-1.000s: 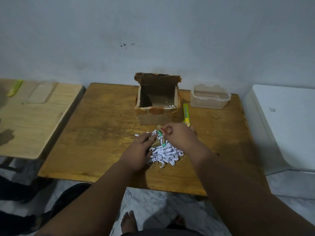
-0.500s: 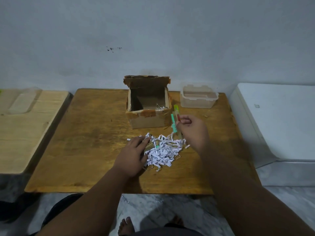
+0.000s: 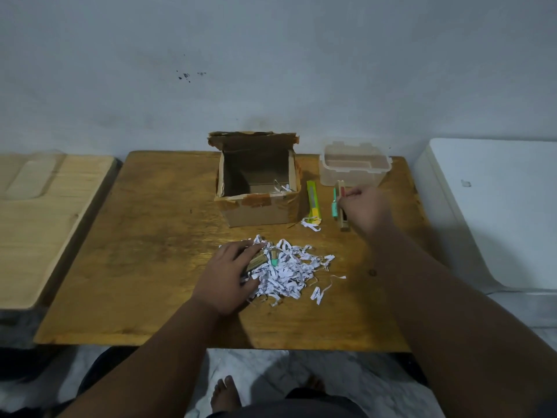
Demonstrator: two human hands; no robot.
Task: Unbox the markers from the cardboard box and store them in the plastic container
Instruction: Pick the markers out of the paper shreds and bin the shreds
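Observation:
An open cardboard box (image 3: 257, 206) stands at the back middle of the wooden table (image 3: 150, 236). To its right sits a clear plastic container (image 3: 354, 164) without a lid. My right hand (image 3: 364, 209) is just in front of the container, fingers closed on a small bundle of markers (image 3: 339, 203), a green one and a tan one showing. My left hand (image 3: 229, 276) rests on the left side of a pile of shredded white paper (image 3: 286, 273), touching a tan marker (image 3: 257, 262) half buried there; a green cap (image 3: 274, 261) peeks out beside it.
A yellow-green utility knife (image 3: 313, 200) lies between the box and my right hand, with a paper scrap (image 3: 312, 223) at its near end. A lighter wooden table (image 3: 36, 224) with a clear lid (image 3: 30, 178) stands left. A white appliance (image 3: 494, 212) stands right.
My right hand carried the markers from the paper pile up and to the right, to just in front of the plastic container. My left hand stayed on the pile.

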